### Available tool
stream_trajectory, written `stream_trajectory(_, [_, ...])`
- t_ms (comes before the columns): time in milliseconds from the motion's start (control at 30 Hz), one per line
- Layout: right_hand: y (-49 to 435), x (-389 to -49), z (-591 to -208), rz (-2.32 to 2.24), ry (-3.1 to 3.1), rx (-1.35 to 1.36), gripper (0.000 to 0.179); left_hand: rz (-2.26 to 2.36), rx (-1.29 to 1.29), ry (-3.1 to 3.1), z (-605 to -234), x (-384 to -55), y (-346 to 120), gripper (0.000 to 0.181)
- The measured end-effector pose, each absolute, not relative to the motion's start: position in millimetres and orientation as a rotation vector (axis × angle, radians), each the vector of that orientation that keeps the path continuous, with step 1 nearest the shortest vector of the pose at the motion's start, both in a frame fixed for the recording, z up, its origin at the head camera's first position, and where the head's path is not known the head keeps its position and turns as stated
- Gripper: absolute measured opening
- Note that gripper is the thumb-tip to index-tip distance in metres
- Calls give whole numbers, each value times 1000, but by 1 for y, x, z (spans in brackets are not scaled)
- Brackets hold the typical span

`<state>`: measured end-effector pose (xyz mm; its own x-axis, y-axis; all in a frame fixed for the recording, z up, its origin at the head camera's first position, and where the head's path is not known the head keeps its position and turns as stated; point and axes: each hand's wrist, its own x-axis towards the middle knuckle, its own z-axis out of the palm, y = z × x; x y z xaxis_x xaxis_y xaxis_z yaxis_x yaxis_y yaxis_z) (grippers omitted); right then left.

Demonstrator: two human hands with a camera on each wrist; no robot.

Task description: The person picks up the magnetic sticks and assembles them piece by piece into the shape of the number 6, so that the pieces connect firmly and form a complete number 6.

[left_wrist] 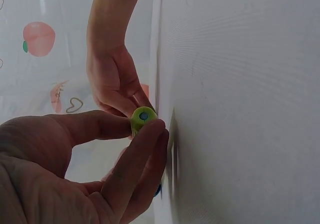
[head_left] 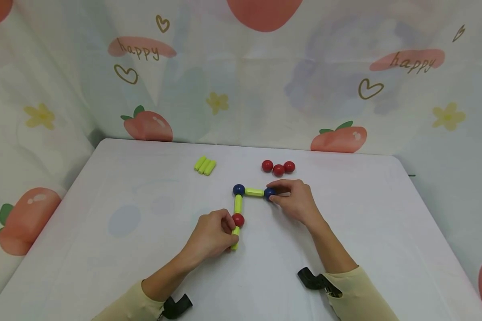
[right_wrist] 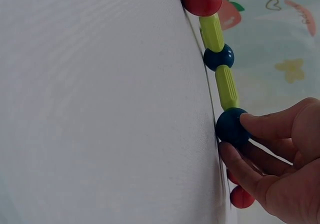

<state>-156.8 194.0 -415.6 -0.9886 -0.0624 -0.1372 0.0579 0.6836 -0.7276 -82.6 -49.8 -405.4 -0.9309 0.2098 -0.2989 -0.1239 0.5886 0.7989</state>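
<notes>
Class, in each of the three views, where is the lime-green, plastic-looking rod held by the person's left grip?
Head: the rod is below centre, partly covered by the left grip.
Left wrist: near the middle, seen end-on.
Right wrist: not in it.
Shared landmark: the right grip, right of centre in head, upper left in left wrist, lower right in right wrist.
</notes>
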Motion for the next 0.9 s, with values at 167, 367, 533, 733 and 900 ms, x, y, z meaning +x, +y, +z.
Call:
stream_trajectory(167, [194,-157,-415,-1185,2751,-6,31,1273,68,2516,-407,-81,-50,19])
stream_trajectory(367, [194,-157,-415,-1182,2756,-17,31,1278,49,2543,-408,-78,-47,20])
stream_trajectory(533, [194,-157,-415,-1183,2758,-15,32,1290,71,2542,-409,-77,-45,19])
stream_trajectory(733, [196,-158,-417,-1184,2759,-5,32,1304,106,2526,-410,-77,-45,18])
stream_trajectory(900, [196,-159,-417,-1181,2761,-13,32,1291,110,2523,-410,-77,-44,18])
